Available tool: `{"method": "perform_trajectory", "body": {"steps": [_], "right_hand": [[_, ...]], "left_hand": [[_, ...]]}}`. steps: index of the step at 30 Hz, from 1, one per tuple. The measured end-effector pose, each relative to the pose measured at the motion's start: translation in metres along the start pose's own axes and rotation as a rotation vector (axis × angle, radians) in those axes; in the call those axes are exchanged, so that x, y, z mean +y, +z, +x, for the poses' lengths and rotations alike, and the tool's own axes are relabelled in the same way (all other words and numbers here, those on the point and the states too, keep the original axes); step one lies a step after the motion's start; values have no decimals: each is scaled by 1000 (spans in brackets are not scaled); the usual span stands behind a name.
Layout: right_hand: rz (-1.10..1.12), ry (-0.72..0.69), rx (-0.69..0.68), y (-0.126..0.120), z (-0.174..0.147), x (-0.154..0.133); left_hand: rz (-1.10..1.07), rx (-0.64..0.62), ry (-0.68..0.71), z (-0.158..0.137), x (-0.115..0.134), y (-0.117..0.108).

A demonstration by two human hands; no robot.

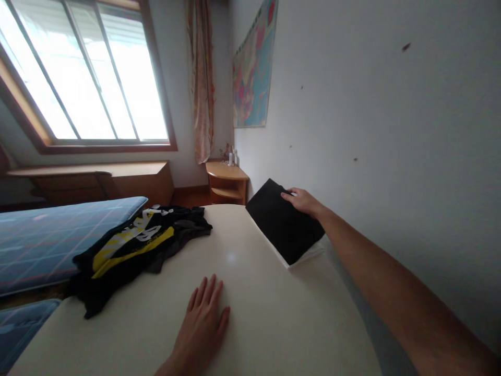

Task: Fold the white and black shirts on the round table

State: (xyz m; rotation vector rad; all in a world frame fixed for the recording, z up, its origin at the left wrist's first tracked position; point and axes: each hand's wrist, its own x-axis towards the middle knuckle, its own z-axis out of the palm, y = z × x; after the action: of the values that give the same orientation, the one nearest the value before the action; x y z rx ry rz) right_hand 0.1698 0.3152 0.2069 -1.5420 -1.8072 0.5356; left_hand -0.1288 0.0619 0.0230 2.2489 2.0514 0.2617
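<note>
My left hand (205,316) lies flat on the cream tabletop (254,324), fingers stretched forward and thumb out to the side, holding nothing. Over on the right, my right hand (301,202) grips the far edge of a flat black rectangular piece (284,222); whether it is folded cloth or a cover, I cannot tell. A thin white layer (309,254) shows beneath its near edges. To the left of my hands, a black T-shirt (141,240) with yellow and white print is spread across the table's left edge.
A blue checked mattress (58,240) borders the table on the left. The white wall (371,156) rises close along the right side. Beyond the table stands a small wooden corner shelf (227,171), with a window (90,78), a curtain (201,78) and a wall map (254,73) behind.
</note>
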Motion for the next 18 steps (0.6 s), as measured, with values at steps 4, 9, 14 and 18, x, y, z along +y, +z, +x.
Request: {"method": "perform_trajectory", "body": {"steps": [4, 9, 14, 18], "right_hand": [[112, 154, -54, -3, 21, 29], [24, 279, -196, 13, 25, 85], [-219, 316, -229, 18, 34, 119], [-455, 309, -169, 17, 46, 112]], "left_hand": [[-7, 33, 14, 1, -4, 7], [8, 12, 15, 4, -4, 6], [23, -11, 20, 6, -6, 9], [-8, 22, 32, 7, -12, 15]]}}
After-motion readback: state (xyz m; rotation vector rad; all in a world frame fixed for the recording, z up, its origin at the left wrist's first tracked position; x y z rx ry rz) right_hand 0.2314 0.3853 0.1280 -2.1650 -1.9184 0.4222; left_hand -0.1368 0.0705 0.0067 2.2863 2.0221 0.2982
